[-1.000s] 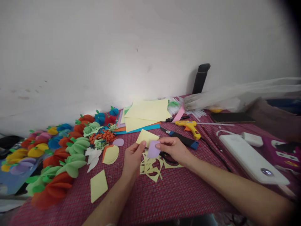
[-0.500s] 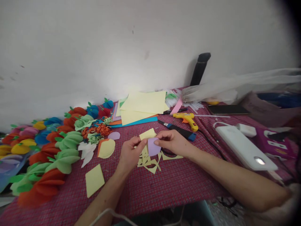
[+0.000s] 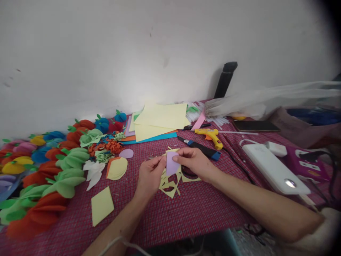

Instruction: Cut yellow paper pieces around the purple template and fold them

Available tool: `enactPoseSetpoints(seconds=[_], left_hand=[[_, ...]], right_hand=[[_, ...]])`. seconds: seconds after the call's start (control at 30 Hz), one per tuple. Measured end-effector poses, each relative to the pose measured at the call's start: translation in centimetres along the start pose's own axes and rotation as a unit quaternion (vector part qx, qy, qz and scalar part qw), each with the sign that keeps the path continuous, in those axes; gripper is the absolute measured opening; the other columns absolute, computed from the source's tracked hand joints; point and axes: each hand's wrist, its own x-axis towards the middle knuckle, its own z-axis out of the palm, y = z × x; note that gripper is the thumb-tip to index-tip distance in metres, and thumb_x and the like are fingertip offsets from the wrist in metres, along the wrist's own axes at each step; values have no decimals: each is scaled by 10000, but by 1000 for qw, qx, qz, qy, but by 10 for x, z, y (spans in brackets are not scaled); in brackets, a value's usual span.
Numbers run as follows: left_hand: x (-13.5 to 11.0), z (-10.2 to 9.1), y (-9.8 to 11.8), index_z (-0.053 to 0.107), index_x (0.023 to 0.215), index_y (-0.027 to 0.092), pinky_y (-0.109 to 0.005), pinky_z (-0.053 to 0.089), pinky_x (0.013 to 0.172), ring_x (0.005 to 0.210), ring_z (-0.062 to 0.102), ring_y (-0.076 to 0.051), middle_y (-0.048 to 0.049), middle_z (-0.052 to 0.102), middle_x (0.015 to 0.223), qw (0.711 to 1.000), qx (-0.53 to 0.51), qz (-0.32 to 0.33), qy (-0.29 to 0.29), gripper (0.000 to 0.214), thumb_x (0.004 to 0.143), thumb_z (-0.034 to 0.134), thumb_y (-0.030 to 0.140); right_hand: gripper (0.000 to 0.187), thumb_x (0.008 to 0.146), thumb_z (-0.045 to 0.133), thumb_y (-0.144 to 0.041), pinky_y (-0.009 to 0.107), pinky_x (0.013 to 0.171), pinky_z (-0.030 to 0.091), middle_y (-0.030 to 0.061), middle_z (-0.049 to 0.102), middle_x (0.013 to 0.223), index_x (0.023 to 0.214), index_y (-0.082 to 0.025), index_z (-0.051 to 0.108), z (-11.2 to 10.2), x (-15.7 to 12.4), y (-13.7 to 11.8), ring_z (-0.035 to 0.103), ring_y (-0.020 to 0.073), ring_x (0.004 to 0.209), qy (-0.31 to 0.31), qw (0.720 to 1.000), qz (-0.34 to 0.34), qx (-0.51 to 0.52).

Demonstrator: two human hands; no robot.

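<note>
- Home craft corner: I work on a red checked cloth (image 3: 186, 213) against a bare white wall (image 3: 133, 53).
- Paper flowers (image 3: 66, 163), coloured sheets (image 3: 160, 117), glue gun (image 3: 210, 135), yellow offcuts (image 3: 170, 186) surround me.
- Power bank (image 3: 271, 167) and phone (image 3: 255, 125) lie alongside.

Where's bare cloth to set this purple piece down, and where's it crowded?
Bare cloth lies at the near edge between the left forearm and right forearm, nearer than the purple piece. A smaller patch sits between the cutter and power bank, crossed by a black cable. Paper flowers crowd the left; paper sheets the back.
</note>
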Motion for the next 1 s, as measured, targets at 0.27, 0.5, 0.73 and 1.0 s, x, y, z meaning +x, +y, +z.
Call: enactPoseSetpoints(seconds=[0.27, 0.5, 0.73, 1.0], left_hand=[[0, -3, -1, 701, 858, 158, -200, 409, 530, 571, 530, -120, 14, 631, 640, 999, 46, 15, 9, 322, 753, 535, 413], [0, -1, -2, 699, 886, 171, -191, 389, 525, 577, 510, -115, 18, 622, 644, 997, 72, 33, 20, 321, 762, 522, 409], [-1, 0, -2, 701, 849, 162, -195, 362, 508, 560, 478, -110, 19, 572, 592, 996, 79, 42, -2, 326, 782, 495, 405], [1, 2, -4, 699, 913, 175, -220, 419, 587, 650, 555, -145, -1, 656, 712, 996, 83, 45, -1, 316, 762, 527, 394]], right_hand=[[197, 687, 646, -356, 254, 554, 444, -4, 619, 622, 653, -169, 594, -3, 2, 7, 533, 105, 540, 17, 998, -6, -52], [206, 680, 651, -364, 245, 533, 439, -3, 617, 615, 663, -164, 602, -2, 2, 7, 532, 102, 531, 23, 998, -3, -53], [210, 689, 649, -361, 248, 556, 439, -1, 622, 637, 653, -162, 589, -1, 1, 7, 539, 101, 544, 22, 999, 0, -28], [223, 693, 642, -385, 256, 581, 458, 1, 617, 655, 669, -170, 590, -1, 0, 8, 549, 110, 574, 22, 999, -8, -30]])
